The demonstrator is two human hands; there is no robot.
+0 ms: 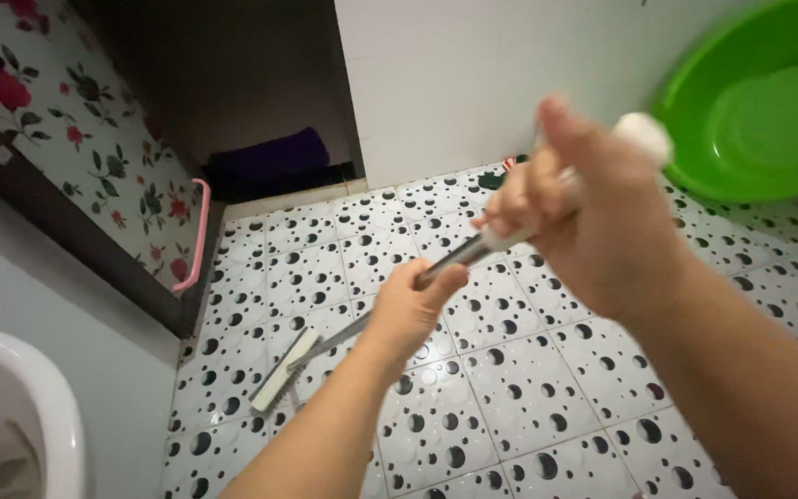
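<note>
hands, left (408, 310) and right (584, 212), grip mop handle (473, 248) over dotted floor tiles (510, 397).

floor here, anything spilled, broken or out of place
No spill or damage shows. The floor tiles look intact. Small red and green bits lie at the wall's foot; too small to identify. Both hands, left and right, grip the squeegee handle.

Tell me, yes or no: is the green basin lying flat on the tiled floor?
No. The green basin stands tilted on its edge, leaning against the white wall.
</note>
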